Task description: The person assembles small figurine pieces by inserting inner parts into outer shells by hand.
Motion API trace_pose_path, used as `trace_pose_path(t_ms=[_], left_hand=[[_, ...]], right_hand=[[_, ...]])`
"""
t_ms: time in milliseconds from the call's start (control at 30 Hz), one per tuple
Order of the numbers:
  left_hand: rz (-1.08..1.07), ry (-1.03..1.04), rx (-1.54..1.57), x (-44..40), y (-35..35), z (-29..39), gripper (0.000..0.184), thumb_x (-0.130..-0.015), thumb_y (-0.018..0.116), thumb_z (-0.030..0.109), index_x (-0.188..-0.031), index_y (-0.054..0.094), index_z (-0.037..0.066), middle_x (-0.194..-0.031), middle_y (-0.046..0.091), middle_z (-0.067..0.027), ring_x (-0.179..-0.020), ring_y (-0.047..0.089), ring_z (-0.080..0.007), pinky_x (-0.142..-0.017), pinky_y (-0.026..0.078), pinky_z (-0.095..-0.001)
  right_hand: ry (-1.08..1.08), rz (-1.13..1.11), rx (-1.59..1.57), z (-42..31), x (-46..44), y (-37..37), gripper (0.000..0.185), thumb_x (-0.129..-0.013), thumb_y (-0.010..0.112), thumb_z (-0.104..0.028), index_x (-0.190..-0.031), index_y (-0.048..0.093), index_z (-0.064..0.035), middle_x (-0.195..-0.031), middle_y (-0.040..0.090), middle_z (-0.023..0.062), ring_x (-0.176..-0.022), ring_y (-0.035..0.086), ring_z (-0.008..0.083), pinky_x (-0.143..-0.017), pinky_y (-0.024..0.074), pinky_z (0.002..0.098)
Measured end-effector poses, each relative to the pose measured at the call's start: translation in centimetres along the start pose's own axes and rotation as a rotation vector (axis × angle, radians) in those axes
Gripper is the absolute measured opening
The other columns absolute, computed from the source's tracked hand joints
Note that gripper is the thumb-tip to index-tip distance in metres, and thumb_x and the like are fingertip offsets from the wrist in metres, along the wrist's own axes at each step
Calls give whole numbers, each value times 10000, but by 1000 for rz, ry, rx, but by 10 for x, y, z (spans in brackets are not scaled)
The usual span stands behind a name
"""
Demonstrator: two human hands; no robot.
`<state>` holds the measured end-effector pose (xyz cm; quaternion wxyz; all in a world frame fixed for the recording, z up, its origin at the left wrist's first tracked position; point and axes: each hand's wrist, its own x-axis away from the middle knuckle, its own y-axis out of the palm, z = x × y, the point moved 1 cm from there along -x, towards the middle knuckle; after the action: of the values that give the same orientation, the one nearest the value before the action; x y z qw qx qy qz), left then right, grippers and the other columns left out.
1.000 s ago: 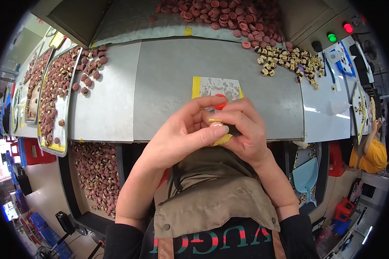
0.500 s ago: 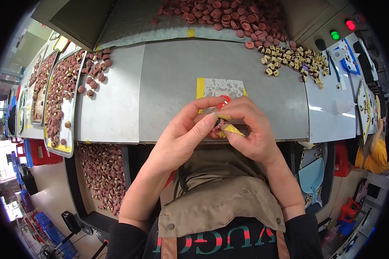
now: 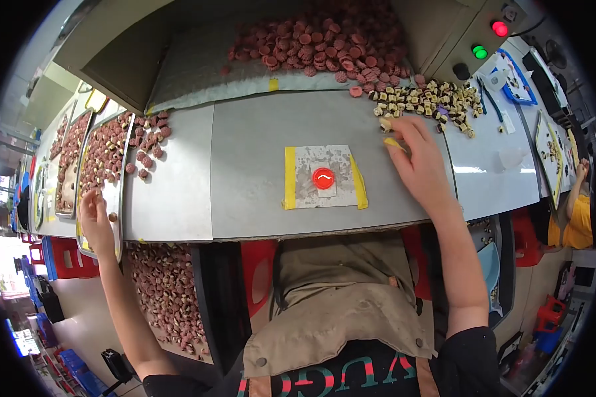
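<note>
My left hand (image 3: 97, 223) is over the near end of a long tray (image 3: 117, 192) on the left, its fingers drawn together; whatever is between them is hidden. Pink, bumpy cup-shaped pieces with cream centers (image 3: 106, 145) fill much of that tray. On the right, my right hand (image 3: 420, 162) reaches to the near edge of a pile of small cream-and-dark pieces (image 3: 430, 99). Its thumb and forefinger, both with yellow coverings at the tips, are apart, with nothing visible between them.
A red round button (image 3: 324, 178) sits on a taped white plate (image 3: 304, 159) mid-table. Pink cups (image 3: 338, 46) are heaped at the back under a machine housing. Below the table's left side stands a bin of pink pieces (image 3: 169, 298). A person in a yellow top (image 3: 579, 221) is at far right.
My hands, together at the table's front edge before, have parted: the left went out to the tray, the right to the cream-and-dark pile. The button, partly hidden earlier, shows fully.
</note>
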<state>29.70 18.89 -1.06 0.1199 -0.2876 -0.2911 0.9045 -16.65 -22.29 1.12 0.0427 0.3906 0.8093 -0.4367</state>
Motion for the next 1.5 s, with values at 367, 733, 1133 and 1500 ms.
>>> trace_pose_path(t_ms=[367, 733, 1133, 1500], left_hand=[[-293, 4, 222, -10, 127, 163, 279, -907, 589, 35, -1180, 640, 60, -1140, 654, -117, -1023, 648, -243, -843, 518, -372], [-295, 230, 175, -24, 305, 249, 335, -821, 658, 246, -1090, 647, 48, -976, 681, -149, -935, 657, -289, -818, 511, -376], [-454, -213, 582, 13, 196, 232, 280, -953, 606, 180, -1188, 628, 30, -1073, 623, -22, -916, 601, -98, -787, 494, -233], [-734, -844, 1466, 137, 167, 264, 244, -950, 600, 71, -1193, 597, 46, -1073, 630, -21, -916, 596, -84, -780, 505, -215]], right_hand=[[-178, 73, 223, 11, -8, 13, 306, -749, 658, 35, -1041, 594, -32, -1027, 589, 138, -954, 591, 344, -804, 494, 403], [-47, -64, -13, 5, -4, 13, 266, -759, 706, 2, -1007, 614, -23, -993, 616, 116, -878, 604, 293, -772, 503, 367], [-21, -176, -137, -3, -6, 8, 311, -777, 691, -27, -1083, 644, -50, -1068, 633, 101, -981, 591, 287, -857, 482, 358], [-107, -232, 98, -9, -11, 7, 258, -812, 663, -23, -1067, 625, -31, -1038, 597, 106, -966, 590, 294, -811, 486, 372]])
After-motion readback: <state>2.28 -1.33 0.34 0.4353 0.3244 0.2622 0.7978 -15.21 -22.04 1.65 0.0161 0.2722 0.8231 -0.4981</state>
